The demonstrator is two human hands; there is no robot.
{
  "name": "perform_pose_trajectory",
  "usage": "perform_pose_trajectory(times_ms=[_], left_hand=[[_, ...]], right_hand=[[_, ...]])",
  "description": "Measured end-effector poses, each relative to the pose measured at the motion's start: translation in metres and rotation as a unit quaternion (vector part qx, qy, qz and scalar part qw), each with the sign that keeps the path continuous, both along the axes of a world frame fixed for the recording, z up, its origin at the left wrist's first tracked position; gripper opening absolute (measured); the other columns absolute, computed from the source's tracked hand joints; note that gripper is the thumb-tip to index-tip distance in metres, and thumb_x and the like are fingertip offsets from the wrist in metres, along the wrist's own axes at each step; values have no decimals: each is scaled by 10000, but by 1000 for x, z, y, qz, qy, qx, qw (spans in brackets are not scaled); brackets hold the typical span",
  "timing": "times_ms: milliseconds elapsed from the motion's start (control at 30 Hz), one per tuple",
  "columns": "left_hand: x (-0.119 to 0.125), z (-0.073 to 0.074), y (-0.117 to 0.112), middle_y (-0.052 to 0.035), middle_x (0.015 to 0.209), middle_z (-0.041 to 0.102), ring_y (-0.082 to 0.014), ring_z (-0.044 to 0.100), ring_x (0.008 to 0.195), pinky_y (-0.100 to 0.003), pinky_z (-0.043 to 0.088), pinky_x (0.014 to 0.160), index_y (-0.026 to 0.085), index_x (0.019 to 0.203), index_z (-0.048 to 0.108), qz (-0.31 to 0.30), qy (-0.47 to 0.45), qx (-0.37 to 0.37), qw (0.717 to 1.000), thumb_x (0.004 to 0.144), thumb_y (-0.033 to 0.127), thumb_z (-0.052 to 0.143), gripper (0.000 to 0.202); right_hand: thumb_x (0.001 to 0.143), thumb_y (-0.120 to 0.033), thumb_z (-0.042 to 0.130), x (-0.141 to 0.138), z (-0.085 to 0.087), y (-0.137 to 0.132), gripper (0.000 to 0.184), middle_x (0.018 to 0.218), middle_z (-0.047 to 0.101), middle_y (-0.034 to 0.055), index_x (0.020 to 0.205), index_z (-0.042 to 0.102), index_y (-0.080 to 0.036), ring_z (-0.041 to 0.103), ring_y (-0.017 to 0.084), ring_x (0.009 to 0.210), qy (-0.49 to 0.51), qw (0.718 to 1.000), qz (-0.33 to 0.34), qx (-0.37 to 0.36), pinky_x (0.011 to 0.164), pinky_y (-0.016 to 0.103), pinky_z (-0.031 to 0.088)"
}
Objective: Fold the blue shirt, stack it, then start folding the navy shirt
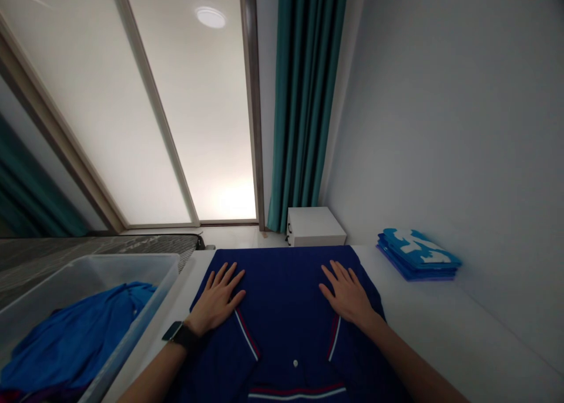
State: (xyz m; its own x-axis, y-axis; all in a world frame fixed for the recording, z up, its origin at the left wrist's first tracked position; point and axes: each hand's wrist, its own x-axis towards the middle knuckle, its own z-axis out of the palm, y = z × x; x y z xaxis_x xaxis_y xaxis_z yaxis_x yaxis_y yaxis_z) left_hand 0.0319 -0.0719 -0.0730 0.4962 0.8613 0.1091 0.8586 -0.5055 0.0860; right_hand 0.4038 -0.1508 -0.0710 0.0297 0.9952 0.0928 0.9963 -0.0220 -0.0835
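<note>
Polo shirt (284, 300) on table (440, 315), plastic bin (106, 268) left, probably folded shirts (416, 255) right

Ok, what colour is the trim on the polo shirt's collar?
Collar trim: red and white stripes, best in the head view.

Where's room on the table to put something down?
Bare table lies right of the navy shirt, in front of the folded stack. A thin strip runs between shirt and bin. The shirt is crowded: left hand and right hand lie flat on it.
</note>
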Motion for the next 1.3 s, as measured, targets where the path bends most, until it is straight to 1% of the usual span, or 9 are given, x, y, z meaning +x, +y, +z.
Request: perform_pose_trajectory(times_ms=[67, 233, 400, 633, 833, 1067, 1167, 1233, 1300], left_hand=[[1, -2, -1, -25, 1577, 257, -297, 169, 1461, -555, 175, 1156, 325, 1478, 336, 14, 6, -5, 1000, 960, 558, 331, 568], [2, -3, -2, -24, 1572, 263, -315, 157, 1459, -594, 164, 1141, 342, 1490, 289, 18, 13, -10, 1000, 956, 577, 320, 585], [-1, -4, -8, -19, 1572, 261, -317, 163, 1458, -594, 156, 1140, 353, 1489, 282, 19, 6, -10, 1000, 956, 579, 323, 580], [-4, -1, -24, -20, 1569, 265, -316, 157, 1459, -591, 144, 1143, 347, 1489, 292, 31, 10, -19, 999, 954, 579, 323, 584], [-8, -2, -37, -15, 1574, 257, -313, 158, 1460, -587, 142, 1141, 350, 1488, 295, 34, 8, -16, 999, 960, 556, 325, 568], [-9, -2, -41, -9, 1570, 271, -319, 167, 1458, -590, 156, 1137, 351, 1486, 308, 38, 10, -22, 999, 961, 538, 326, 557], [-7, 3, -40, -3, 1556, 312, -305, 206, 1451, -574, 171, 1140, 342, 1464, 365, 51, 8, -32, 998, 970, 522, 313, 529], [-4, 8, -35, -18, 1520, 390, -279, 289, 1422, -523, 222, 1138, 310, 1430, 432, 63, -2, -31, 998, 979, 489, 302, 502], [-2, 16, -26, -51, 1462, 471, -257, 380, 1369, -455, 289, 1115, 256, 1389, 486, 79, -13, -16, 997, 979, 449, 319, 483]], right_hand=[[962, -581, 263, 2, -6, 0, 641, 1562, 272, 117, 1480, 359, -214, 199, 258, 1446, 11, 1000, -9, -11, 1162, 474, 122], [961, -589, 248, 5, -14, 0, 661, 1572, 236, 128, 1504, 295, -214, 142, 256, 1459, 18, 999, -19, -31, 1165, 469, 110], [961, -577, 261, 4, -12, -5, 648, 1576, 225, 116, 1507, 279, -228, 135, 252, 1460, 8, 999, -14, -35, 1164, 473, 111], [961, -583, 254, 3, -11, -17, 651, 1577, 219, 113, 1507, 274, -229, 121, 244, 1463, 11, 999, -8, -41, 1166, 477, 92], [963, -569, 264, 4, -11, -28, 639, 1577, 220, 118, 1506, 280, -230, 120, 245, 1462, 7, 999, 4, -43, 1167, 474, 97], [959, -573, 281, 5, -14, -30, 639, 1580, 220, 102, 1507, 285, -244, 125, 245, 1463, 15, 999, 2, -45, 1168, 480, 94], [954, -563, 304, 5, -10, -25, 622, 1560, 285, 101, 1486, 343, -244, 180, 253, 1452, 17, 999, -4, -49, 1164, 479, 122], [958, -537, 306, 3, -5, -19, 606, 1520, 365, 118, 1461, 399, -212, 255, 259, 1428, 15, 999, -8, -43, 1162, 475, 141], [962, -494, 314, -1, 0, -10, 586, 1480, 423, 133, 1438, 436, -175, 313, 260, 1400, 11, 1000, -2, -24, 1164, 468, 148]])
